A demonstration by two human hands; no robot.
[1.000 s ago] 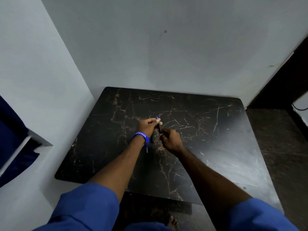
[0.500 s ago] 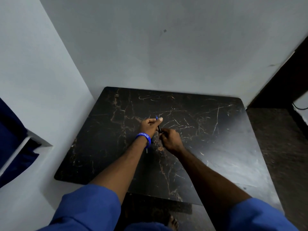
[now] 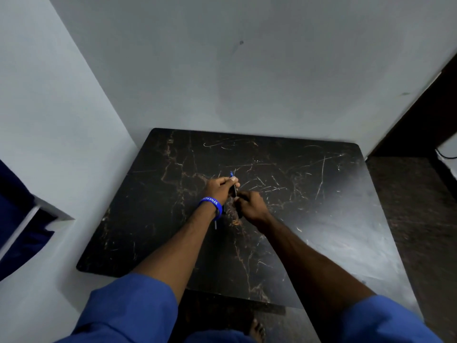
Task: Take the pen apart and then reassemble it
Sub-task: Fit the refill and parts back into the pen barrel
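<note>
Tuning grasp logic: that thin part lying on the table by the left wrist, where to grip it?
Pinch the thin part at its bare near end, from above. It lies flat on the table, lengthwise toward the person, its far end tucked under the left hand and wristband.

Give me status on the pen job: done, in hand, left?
Done: a slim part already lies on the table by the left wrist, so disassembly looks started. In hand: left hand and right hand both grip the pen. Left: probably reassembly; too dark to tell the exact stage.
</note>
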